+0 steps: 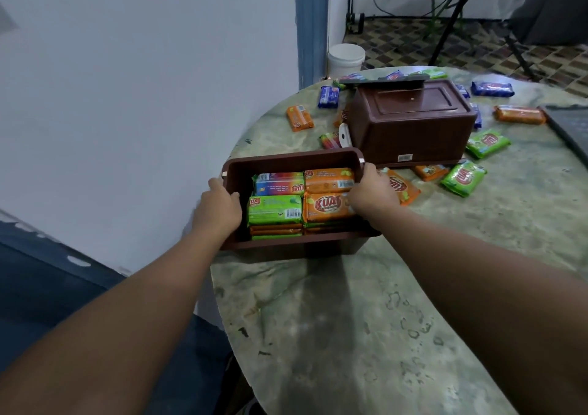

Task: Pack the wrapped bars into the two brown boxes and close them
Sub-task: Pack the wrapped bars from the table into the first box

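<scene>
An open brown box (286,160) sits at the near left edge of the round table, filled with stacked wrapped bars in green (274,209), orange (327,206) and blue. My left hand (218,206) grips its left rim and my right hand (370,192) grips its right rim. A second brown box (410,122) lies upside down farther back, with a dark lid (386,81) behind it. Loose bars lie around it: orange (299,118), blue (328,96), green (464,177).
The marbled round table (366,319) has bare surface in front of me. A dark tray edge (569,128) shows at the right. A white bucket (346,58) stands on the floor behind the table, a white wall to the left.
</scene>
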`<state>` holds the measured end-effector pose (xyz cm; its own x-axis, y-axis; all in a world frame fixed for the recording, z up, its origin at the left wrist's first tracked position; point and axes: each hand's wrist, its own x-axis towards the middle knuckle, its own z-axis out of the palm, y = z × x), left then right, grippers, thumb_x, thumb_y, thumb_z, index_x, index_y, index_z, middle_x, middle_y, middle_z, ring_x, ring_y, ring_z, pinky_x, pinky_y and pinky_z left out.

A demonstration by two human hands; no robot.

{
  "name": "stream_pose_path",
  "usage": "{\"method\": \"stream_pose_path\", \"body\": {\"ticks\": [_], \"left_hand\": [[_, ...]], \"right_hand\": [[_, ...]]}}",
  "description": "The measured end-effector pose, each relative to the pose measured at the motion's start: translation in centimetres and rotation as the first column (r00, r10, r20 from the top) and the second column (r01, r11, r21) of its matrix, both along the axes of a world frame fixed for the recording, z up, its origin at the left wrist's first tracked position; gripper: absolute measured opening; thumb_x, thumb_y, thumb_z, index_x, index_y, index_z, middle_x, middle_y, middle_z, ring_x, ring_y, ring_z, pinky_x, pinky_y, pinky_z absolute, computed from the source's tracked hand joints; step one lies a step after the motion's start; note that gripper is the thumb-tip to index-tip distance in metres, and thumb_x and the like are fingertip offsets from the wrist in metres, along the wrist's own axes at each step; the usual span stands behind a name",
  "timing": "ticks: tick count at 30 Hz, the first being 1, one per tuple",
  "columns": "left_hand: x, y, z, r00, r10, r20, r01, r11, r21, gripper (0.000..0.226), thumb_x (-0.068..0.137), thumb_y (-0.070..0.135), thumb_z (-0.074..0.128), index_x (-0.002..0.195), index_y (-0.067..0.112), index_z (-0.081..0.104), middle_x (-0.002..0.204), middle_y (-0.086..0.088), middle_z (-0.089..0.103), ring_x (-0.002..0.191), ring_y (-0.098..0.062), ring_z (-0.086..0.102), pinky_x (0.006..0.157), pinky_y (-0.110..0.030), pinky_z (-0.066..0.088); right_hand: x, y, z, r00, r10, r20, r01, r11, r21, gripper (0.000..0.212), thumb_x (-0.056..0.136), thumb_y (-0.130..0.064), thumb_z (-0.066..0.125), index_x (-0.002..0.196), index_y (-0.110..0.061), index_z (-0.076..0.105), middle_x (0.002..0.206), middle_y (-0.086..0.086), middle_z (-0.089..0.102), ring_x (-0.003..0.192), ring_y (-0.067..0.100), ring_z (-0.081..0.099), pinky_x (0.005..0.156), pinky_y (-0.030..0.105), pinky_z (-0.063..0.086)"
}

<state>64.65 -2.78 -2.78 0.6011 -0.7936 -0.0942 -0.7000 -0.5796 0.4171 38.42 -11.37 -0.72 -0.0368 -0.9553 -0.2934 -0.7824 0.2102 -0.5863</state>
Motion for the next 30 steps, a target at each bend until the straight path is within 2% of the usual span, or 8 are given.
{"method": "stream_pose_path", "body": {"ticks": [5,15,23,28,30], "left_hand": [[0.0,-0.3,-0.2,0.997,-0.027,0.069,0.026,0.999,0.020,0.036,0.104,0.030,0.047,0.127,0.003,0.040,0.121,-0.029,0.060,0.110,-0.049,0.058,0.078,-0.043,0.039],[0.2,-0.2,-0.5,0.995,-0.060,0.078,0.060,0.998,-0.008,0.032,0.104,0.029,0.043,0.128,0.007,0.042,0.122,-0.026,0.060,0.109,-0.047,0.058,0.079,-0.043,0.040],[-2.4,3.6,-0.6,0.997,0.048,0.064,-0.046,0.999,-0.029,0.031,0.104,0.027,0.042,0.130,0.008,0.041,0.119,-0.024,0.061,0.107,-0.044,0.059,0.075,-0.040,0.038],[-4.4,6.3,-0.6,0.987,0.134,0.084,-0.132,0.991,-0.020,0.032,0.104,0.027,0.040,0.129,0.008,0.041,0.117,-0.025,0.061,0.103,-0.044,0.060,0.073,-0.040,0.038],[-5.2,7.1,-0.6,0.983,0.161,0.088,-0.160,0.987,-0.012,0.032,0.105,0.027,0.039,0.130,0.008,0.040,0.117,-0.025,0.060,0.103,-0.044,0.059,0.072,-0.040,0.038]], "right_hand": [[0.3,-0.5,-0.4,0.998,0.009,-0.060,-0.009,1.000,-0.002,0.044,0.099,-0.026,0.054,0.139,-0.020,0.038,0.134,0.014,0.051,0.114,0.037,0.059,0.088,0.047,0.052],[0.1,-0.2,-0.5,0.998,0.023,-0.052,-0.024,0.999,-0.023,0.038,0.097,-0.027,0.054,0.133,-0.024,0.041,0.123,0.011,0.057,0.105,0.034,0.062,0.090,0.053,0.056],[-1.4,0.8,-0.8,0.992,0.113,-0.055,-0.116,0.992,-0.042,0.033,0.099,-0.026,0.053,0.131,-0.024,0.043,0.121,0.012,0.058,0.102,0.034,0.063,0.087,0.053,0.057],[-2.4,0.9,-0.8,0.972,0.221,-0.074,-0.225,0.974,-0.038,0.040,0.101,-0.026,0.053,0.139,-0.021,0.041,0.130,0.015,0.056,0.105,0.035,0.062,0.080,0.045,0.053],[-2.9,1.1,-0.9,0.967,0.244,-0.077,-0.248,0.968,-0.039,0.044,0.100,-0.025,0.053,0.142,-0.020,0.040,0.131,0.016,0.056,0.111,0.037,0.060,0.087,0.048,0.054]]}}
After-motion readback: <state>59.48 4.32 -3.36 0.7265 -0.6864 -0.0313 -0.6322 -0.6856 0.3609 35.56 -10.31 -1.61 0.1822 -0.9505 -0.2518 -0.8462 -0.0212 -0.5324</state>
